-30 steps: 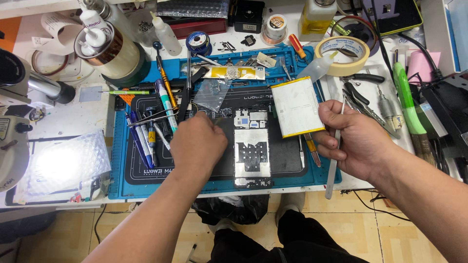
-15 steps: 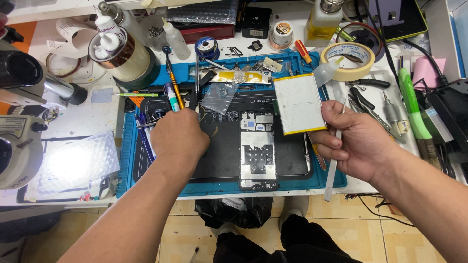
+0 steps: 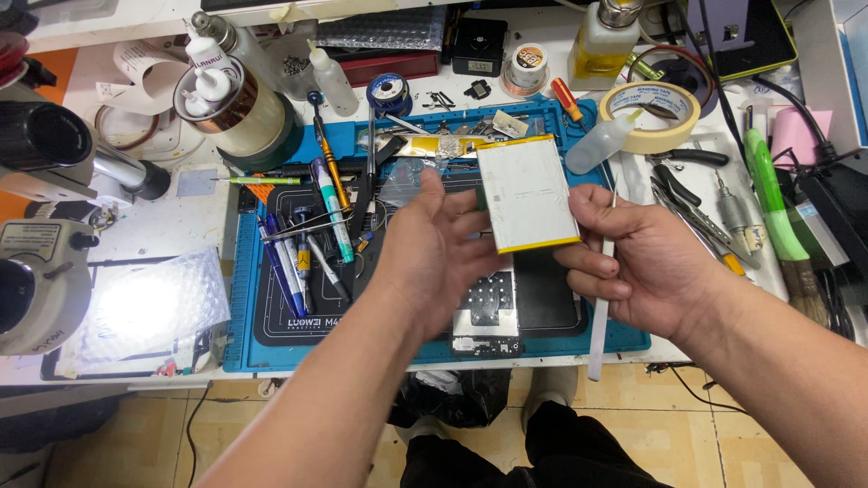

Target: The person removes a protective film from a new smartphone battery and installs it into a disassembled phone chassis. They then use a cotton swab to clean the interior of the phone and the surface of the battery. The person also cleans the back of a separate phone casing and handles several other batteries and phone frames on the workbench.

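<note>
A squeeze bottle (image 3: 599, 145) lies empty-looking beside the tape roll (image 3: 653, 116). The right hand (image 3: 646, 267) pinches a flat white battery (image 3: 527, 192) and a thin white strip (image 3: 600, 307); the left hand (image 3: 434, 253), fingers loosely spread, touches the battery's edge.

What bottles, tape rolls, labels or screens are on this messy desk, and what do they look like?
Flat white pouch with yellow edges: held in the right hand.
Cream tape roll: top right, round.
Yellow liquid bottle: top, squarish.
Small clear squeeze bottle: lying beside the roll.
</note>
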